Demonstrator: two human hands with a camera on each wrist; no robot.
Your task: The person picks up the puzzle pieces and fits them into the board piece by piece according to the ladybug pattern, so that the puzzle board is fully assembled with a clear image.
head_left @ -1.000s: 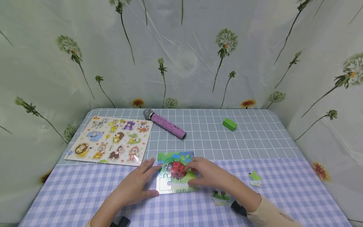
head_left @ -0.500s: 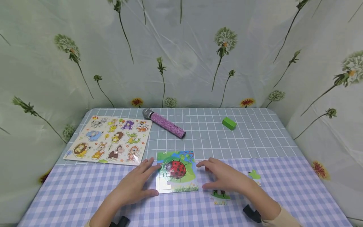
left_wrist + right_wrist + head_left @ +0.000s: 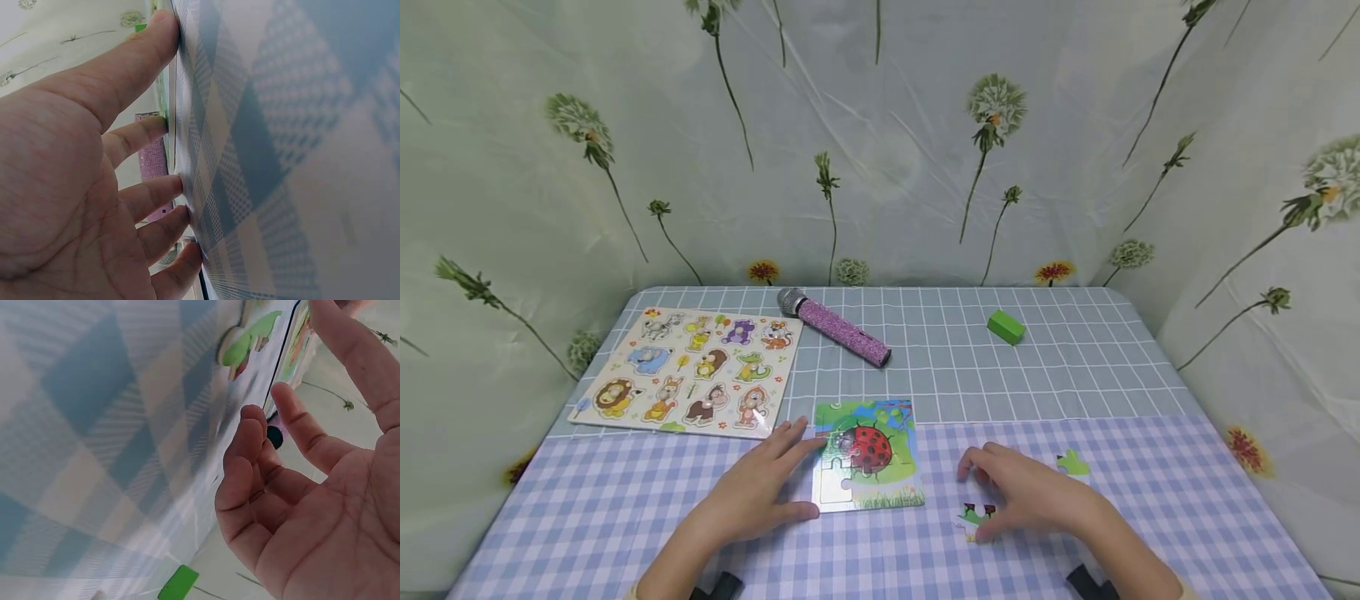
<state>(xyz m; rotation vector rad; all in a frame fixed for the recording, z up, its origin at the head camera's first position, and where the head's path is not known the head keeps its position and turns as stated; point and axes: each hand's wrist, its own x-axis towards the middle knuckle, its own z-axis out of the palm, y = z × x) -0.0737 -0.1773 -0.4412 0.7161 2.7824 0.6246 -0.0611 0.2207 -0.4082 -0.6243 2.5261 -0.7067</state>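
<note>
A ladybug jigsaw puzzle (image 3: 871,450) lies in its flat square tray on the checked cloth, with a bare white patch at its lower left. My left hand (image 3: 752,487) rests beside it, thumb and forefinger touching its left edge; the left wrist view shows these fingers (image 3: 147,134) extended. Over a loose puzzle piece (image 3: 972,518) hovers my right hand (image 3: 1026,492), its fingers loosely bent and the thumb partly covering that piece. In the right wrist view, the piece (image 3: 253,340) lies on the cloth apart from the fingers. A second green piece (image 3: 1073,463) sits behind the right hand.
At the back left is a board of animal pictures (image 3: 696,371). A pink glittery microphone (image 3: 844,332) lies at the back middle, and a green block (image 3: 1006,327) to its right. A flower-printed curtain (image 3: 895,150) closes off the back and sides.
My right hand has left the puzzle tray and moved right and toward me, over the nearer loose piece. The left hand has stayed at the tray's left edge.
</note>
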